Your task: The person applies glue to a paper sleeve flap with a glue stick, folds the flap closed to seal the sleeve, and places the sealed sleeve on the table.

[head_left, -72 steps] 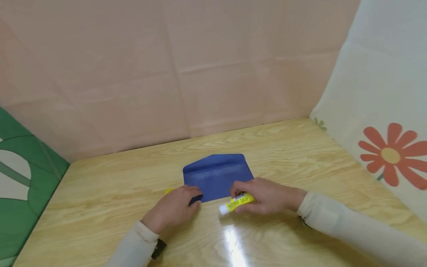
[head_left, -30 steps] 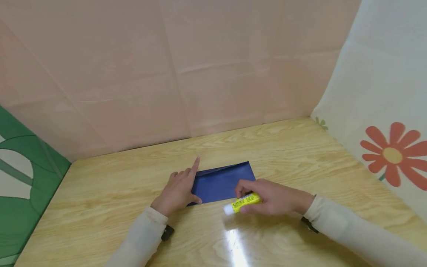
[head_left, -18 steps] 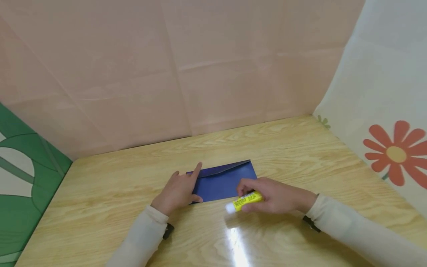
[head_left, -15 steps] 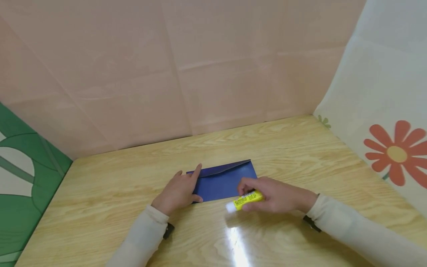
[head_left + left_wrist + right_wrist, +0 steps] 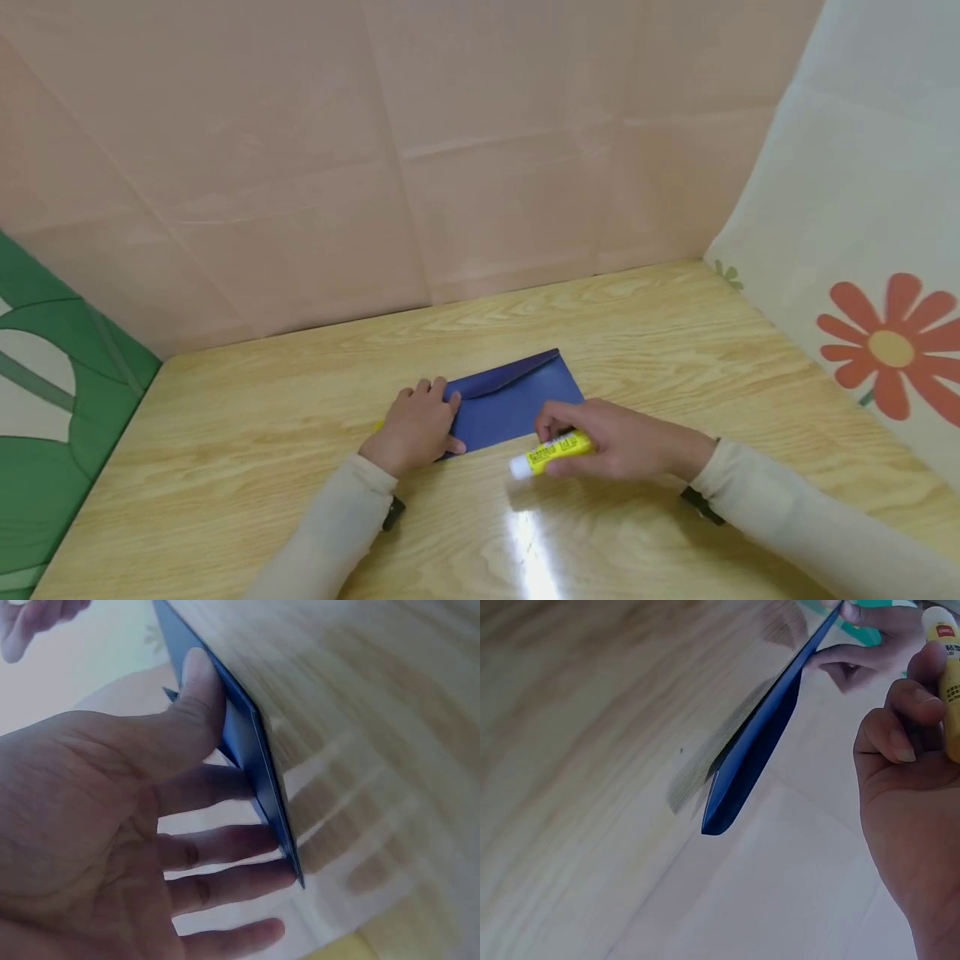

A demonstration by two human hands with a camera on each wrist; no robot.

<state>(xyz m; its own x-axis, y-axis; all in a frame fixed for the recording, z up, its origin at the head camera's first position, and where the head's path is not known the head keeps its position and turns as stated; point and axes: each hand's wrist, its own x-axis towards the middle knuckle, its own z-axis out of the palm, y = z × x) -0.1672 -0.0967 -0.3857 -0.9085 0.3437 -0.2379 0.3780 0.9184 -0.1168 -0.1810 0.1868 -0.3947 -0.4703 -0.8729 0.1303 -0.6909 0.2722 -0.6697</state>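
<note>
A dark blue envelope (image 5: pixel 517 408) lies on the wooden table, its flap folded over along the far edge but standing slightly up. My left hand (image 5: pixel 416 425) rests on the envelope's left end. In the left wrist view its thumb (image 5: pixel 199 682) presses the envelope's face, while the fairly straight, spread fingers (image 5: pixel 217 847) reach the far edge. My right hand (image 5: pixel 607 437) holds a yellow glue stick (image 5: pixel 561 447) with a white cap, pointing left. That hand is near the envelope's lower right corner. In the right wrist view the flap gapes from the envelope (image 5: pixel 761 735).
A yellow object (image 5: pixel 378 426) peeks out behind the left hand, mostly hidden. The table (image 5: pixel 225 450) runs back to a pink cloth wall (image 5: pixel 300 167). A green patterned cloth (image 5: pixel 60 417) hangs at left, a white flowered one (image 5: pixel 795 208) at right.
The envelope's flap has been folded down over its far edge. The left hand has shifted right, its raised index finger lowered, and the envelope has turned slightly. The right hand keeps the glue stick.
</note>
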